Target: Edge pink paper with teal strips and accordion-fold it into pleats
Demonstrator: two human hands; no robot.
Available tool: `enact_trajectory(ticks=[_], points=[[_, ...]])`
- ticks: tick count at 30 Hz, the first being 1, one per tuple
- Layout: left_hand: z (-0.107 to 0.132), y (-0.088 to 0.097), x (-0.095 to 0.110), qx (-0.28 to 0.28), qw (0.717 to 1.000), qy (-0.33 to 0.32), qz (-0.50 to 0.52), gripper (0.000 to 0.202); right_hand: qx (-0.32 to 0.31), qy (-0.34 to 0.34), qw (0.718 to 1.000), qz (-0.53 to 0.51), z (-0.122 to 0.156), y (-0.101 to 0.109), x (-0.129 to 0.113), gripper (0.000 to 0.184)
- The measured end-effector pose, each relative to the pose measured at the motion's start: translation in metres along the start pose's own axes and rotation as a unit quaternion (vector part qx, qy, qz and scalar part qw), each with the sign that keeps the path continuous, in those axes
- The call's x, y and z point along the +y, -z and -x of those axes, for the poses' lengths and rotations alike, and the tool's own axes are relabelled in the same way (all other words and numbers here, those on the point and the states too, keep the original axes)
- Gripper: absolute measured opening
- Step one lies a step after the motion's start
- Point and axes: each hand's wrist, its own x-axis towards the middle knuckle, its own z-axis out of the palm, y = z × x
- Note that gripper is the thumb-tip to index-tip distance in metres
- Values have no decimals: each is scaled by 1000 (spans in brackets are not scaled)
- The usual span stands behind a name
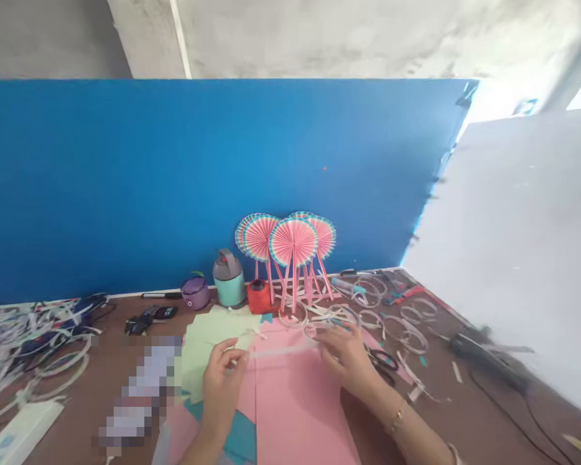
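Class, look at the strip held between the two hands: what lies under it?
Pink paper lies under the strip, with pale green paper by the left hand. The paper hides the table beneath.

A thin, pale strip (281, 351) ran taut and almost level between the hands, one end pinched in the left hand (220, 381) and the other at the fingertips of the right hand (346, 355). It hung just above a pink sheet (295, 407), which lay flat under both hands.

Pixelated patch (140, 394) masks item beside left hand (221, 381)
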Motion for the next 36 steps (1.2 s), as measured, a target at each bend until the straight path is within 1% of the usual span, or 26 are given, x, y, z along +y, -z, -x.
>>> enact_trajectory(ticks=[5,8,11,13,17,20,22,25,27,30,33,34,35,36], points=[[0,3,0,38,999,-7,16,31,-7,4,1000,-7,0,1,-1,27],[0,4,1,39,999,10,9,33,-5,3,1000,-16,0,2,-3,22],[0,5,3,36,999,18,6,37,12,10,1000,-21,0,3,-2,18],[0,4,5,23,1000,11,5,38,29,16,999,-15,-1,3,0,17],[3,-1,7,-34,999,0,-19,37,70,24,997,10,-1,2,3,14],[8,-5,6,-41,999,0,-23,43,105,36,993,29,0,2,3,12],[12,-7,7,-43,998,-14,-32,44,132,47,989,44,0,3,2,12],[17,-7,10,-40,995,-64,-57,39,168,59,982,62,1,5,-2,12],[21,-7,12,-34,993,-91,-66,36,178,65,980,68,1,6,-5,11],[23,-8,10,-26,991,-104,-78,39,177,75,980,61,2,7,-9,10],[18,-6,1,-4,985,-104,-136,47,200,62,977,44,3,8,-7,6],[15,-5,-3,-5,980,-113,-166,47,217,50,974,39,3,9,-5,5],[13,-3,-6,-25,969,-139,-201,44,235,36,971,34,3,9,-3,5],[10,-2,-8,-61,952,-177,-242,39,252,24,967,27,3,9,-1,5]])
